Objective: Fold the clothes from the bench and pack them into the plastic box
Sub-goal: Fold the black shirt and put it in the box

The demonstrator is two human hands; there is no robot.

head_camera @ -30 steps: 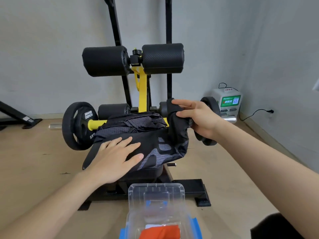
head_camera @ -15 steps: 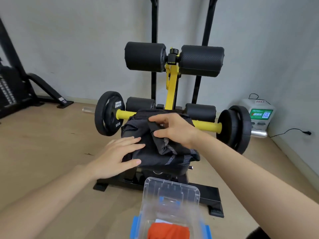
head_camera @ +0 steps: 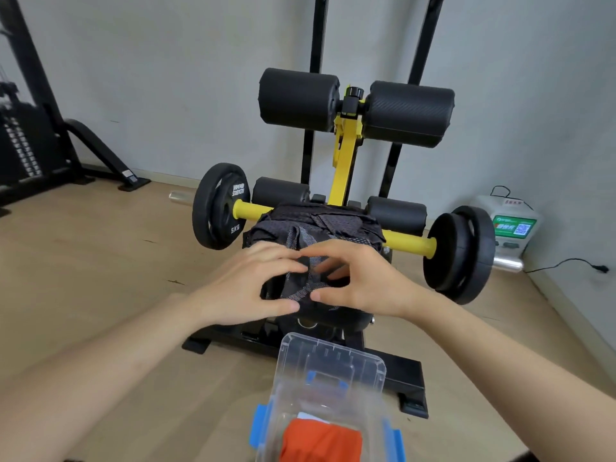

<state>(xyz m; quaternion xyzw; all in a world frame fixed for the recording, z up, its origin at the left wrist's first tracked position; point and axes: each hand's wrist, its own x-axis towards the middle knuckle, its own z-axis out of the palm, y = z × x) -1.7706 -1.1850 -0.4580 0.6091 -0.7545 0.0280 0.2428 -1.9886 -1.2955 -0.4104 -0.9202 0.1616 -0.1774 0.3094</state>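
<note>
1. Hidden under the black mesh garment (head_camera: 316,228): most of the bench (head_camera: 353,320) seat, only a dark sliver of its near end showing
2. Cut off by the bottom edge of the frame: the clear plastic box (head_camera: 333,361), far end and blue latches in view, an orange cloth (head_camera: 320,441) inside
3. Hard to make out: exact fingertip contact, blurred where both hands meet at frame centre
4. Left hand (head_camera: 246,288): fingers close together and curled over the garment's left side, thumb against its near edge, cloth gripped between
5. Right hand (head_camera: 360,281): fingers arched onto the fold, thumb tip at the near edge, pinching the mesh
6. Garment bunched on the bench at frame centre, just beyond the box and apart from it
7. Open wooden floor (head_camera: 83,278) left of the bench; tighter at the right, a white charging unit (head_camera: 510,225) by the wall near the end of the yellow bar (head_camera: 406,241)
8. Counted: two hands, one garment, one box, one orange cloth, four black foam rollers (head_camera: 300,98), one left weight plate (head_camera: 220,208), two right weight plates (head_camera: 463,255)
9. Black machine frame (head_camera: 33,128) clipped by the left edge
</note>
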